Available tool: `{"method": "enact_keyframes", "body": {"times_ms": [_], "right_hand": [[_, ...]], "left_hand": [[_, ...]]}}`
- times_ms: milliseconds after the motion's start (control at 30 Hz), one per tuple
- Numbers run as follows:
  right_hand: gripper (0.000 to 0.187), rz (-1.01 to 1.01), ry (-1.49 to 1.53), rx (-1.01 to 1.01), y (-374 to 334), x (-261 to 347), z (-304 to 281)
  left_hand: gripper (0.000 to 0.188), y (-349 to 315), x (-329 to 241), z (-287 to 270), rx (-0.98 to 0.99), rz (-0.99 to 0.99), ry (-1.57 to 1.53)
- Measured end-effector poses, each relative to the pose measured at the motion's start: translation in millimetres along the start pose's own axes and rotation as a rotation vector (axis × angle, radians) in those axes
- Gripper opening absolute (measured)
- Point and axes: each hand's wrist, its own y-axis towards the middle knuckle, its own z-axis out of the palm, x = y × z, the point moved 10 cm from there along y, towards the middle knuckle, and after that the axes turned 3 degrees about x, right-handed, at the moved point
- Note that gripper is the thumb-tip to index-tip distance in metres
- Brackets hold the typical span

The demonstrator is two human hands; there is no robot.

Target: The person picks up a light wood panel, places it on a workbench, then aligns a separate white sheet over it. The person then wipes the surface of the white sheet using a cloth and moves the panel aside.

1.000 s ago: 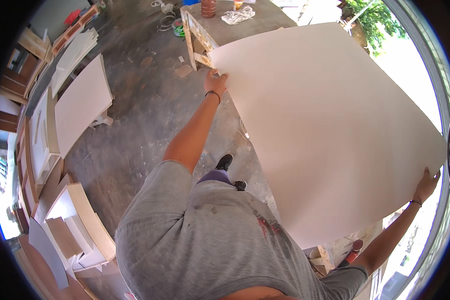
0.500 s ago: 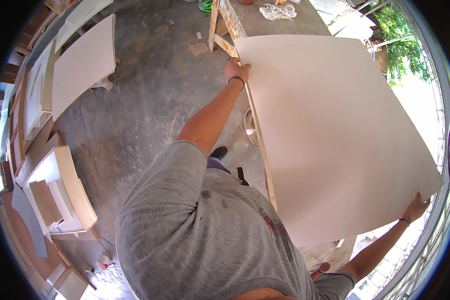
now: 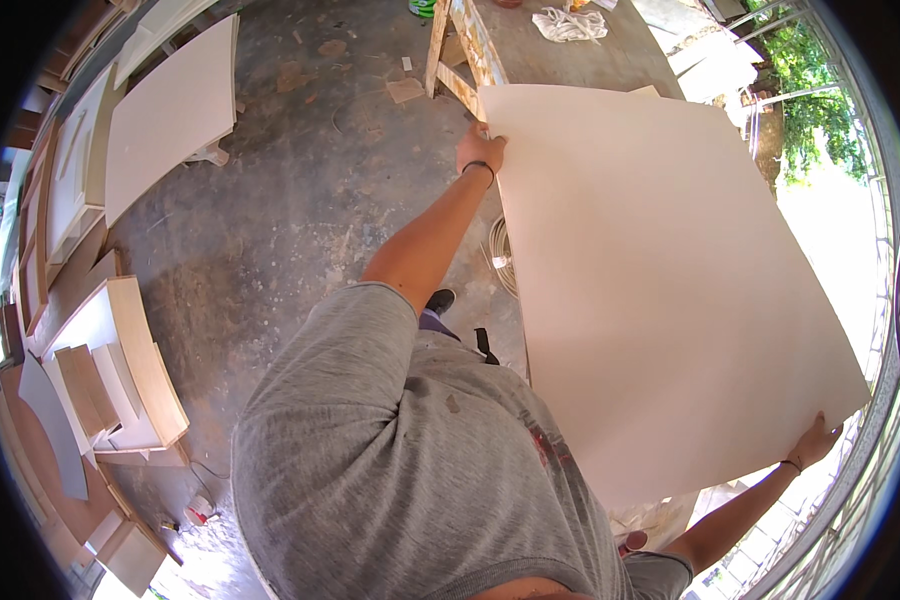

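Observation:
A large white flat panel (image 3: pixel 660 290) takes up the right half of the head view, its surface plain and smooth. Closed round its far left corner is my left hand (image 3: pixel 481 150), thumb on top and fingers partly hidden at the edge. At the near right corner my right hand (image 3: pixel 815 440) grips the same panel, with its fingers mostly out of sight beneath. A wooden trestle (image 3: pixel 460 60) with paint-spotted legs stands just beyond the left hand. What bears the panel's weight underneath cannot be made out.
On the floor left of the panel lies a coiled hose or cable (image 3: pixel 500 255). White boards (image 3: pixel 175 120) rest along the left side, with a box-like wooden piece (image 3: pixel 135 365) nearer me. A white cloth (image 3: pixel 570 25) lies at the back. Metal grating (image 3: pixel 885 300) borders the right.
The panel has shifted slightly toward me and to the left at its near right corner, both hands moving with it. The wooden strip along its left edge is now mostly covered.

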Motion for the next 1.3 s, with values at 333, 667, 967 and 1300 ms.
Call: {"method": "enact_keyframes", "body": {"times_ms": [333,667,967,1300], "right_hand": [[0.048,0.043,-0.024,-0.003,-11,14,-5],[0.047,0.020,-0.036,-0.027,-8,8,-4],[0.048,0.041,-0.054,-0.001,-1,0,-1],[0.048,-0.041,0.030,0.013,6,-15,4]], "left_hand": [[0.045,4,3,3,-0.004,-0.006,0.017],[0.042,-3,0,1,-0.020,0.013,0.011],[0.041,3,7,4,0.000,0.003,0.006],[0.046,-1,6,2,-0.020,-0.020,0.060]]}}
